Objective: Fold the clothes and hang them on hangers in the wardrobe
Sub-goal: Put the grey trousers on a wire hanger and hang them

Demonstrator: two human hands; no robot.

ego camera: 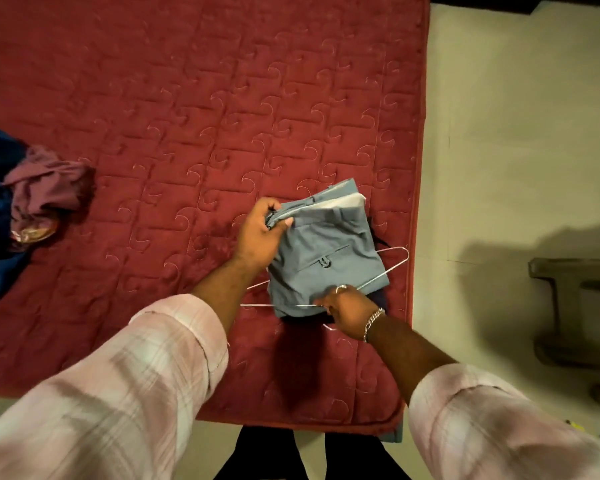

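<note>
Folded grey trousers (326,251) on bed (187,98), near its right edge, lying over wire hanger (394,259). Long axis runs away from person, tilted right. Left hand (260,233) grasps far-left fold; right hand (347,308) pinches hanger wire at trousers' near edge. Both hands touching trousers; unfolded clothes heap (32,202) well left of trousers.

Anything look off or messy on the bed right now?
Only the pile of unfolded clothes crumpled at the bed's left edge. The folded grey trousers sit neatly over the wire hanger, gripped by both hands.
</note>
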